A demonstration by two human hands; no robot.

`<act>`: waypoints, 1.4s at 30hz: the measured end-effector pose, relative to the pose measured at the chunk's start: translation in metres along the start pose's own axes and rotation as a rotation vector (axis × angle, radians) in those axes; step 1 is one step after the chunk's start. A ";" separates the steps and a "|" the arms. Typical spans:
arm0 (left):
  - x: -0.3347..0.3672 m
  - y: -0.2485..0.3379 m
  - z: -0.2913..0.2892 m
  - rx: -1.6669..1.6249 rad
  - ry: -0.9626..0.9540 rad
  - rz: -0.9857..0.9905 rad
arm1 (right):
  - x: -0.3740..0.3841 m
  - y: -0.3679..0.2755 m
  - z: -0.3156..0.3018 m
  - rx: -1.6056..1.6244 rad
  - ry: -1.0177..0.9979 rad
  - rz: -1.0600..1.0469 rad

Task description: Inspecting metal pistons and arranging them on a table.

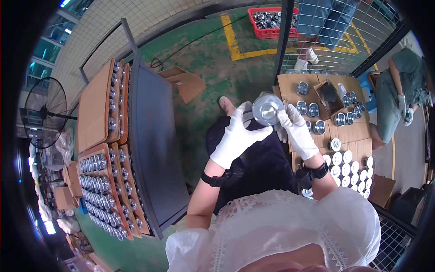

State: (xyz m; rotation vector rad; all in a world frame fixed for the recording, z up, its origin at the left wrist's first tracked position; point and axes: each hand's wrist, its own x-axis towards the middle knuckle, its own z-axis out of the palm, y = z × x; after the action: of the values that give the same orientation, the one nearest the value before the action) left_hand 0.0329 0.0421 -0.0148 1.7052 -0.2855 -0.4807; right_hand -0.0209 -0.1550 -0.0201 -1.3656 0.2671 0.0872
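Observation:
A shiny metal piston (267, 108) is held up in front of my lap, its round face toward me. My white-gloved left hand (239, 138) grips its left side, the thumb stretched out below it. On its right side, the fingers of my white-gloved right hand (297, 132) are pressed against the rim. Nearest to my right hand, on the cardboard-covered table, stand several metal pistons (313, 109). Closer in on that table are rows of pistons with white round tops (345, 169).
An open cardboard box (328, 97) stands among the table's pistons. To my left, a grey metal rack (156, 136) carries cardboard layers of pistons (97, 183). A red crate (268, 31) of metal parts sits on the floor ahead. Wire mesh (335, 41) and a co-worker (398, 95) are at right.

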 end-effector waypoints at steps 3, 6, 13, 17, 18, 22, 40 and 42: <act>-0.008 0.014 -0.013 0.114 -0.006 0.149 | -0.003 -0.017 -0.004 -0.510 -0.067 -0.305; -0.012 0.026 -0.019 0.259 -0.062 0.257 | -0.003 -0.040 -0.011 -1.024 -0.152 -0.603; -0.003 0.020 -0.007 0.029 -0.121 -0.023 | 0.007 -0.074 -0.017 -1.432 -0.369 -0.740; 0.002 0.004 -0.007 -0.375 -0.092 -0.210 | 0.017 -0.067 -0.023 -0.817 -0.249 -0.624; 0.003 0.001 -0.006 -0.504 -0.075 -0.233 | 0.018 -0.061 -0.023 -0.671 -0.163 -0.579; 0.004 -0.010 0.001 -0.871 0.009 -0.273 | 0.009 -0.027 -0.026 -0.182 0.036 -0.280; -0.002 0.013 0.030 0.156 0.223 0.390 | 0.001 0.047 0.023 1.133 -0.421 0.184; -0.008 0.018 0.034 0.249 0.244 0.516 | 0.002 0.045 0.022 1.289 -0.508 0.211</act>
State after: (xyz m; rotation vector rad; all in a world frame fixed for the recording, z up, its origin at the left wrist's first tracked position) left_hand 0.0118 0.0126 -0.0006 1.8227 -0.6044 0.1494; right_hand -0.0261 -0.1246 -0.0598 -0.0092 -0.0005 0.3601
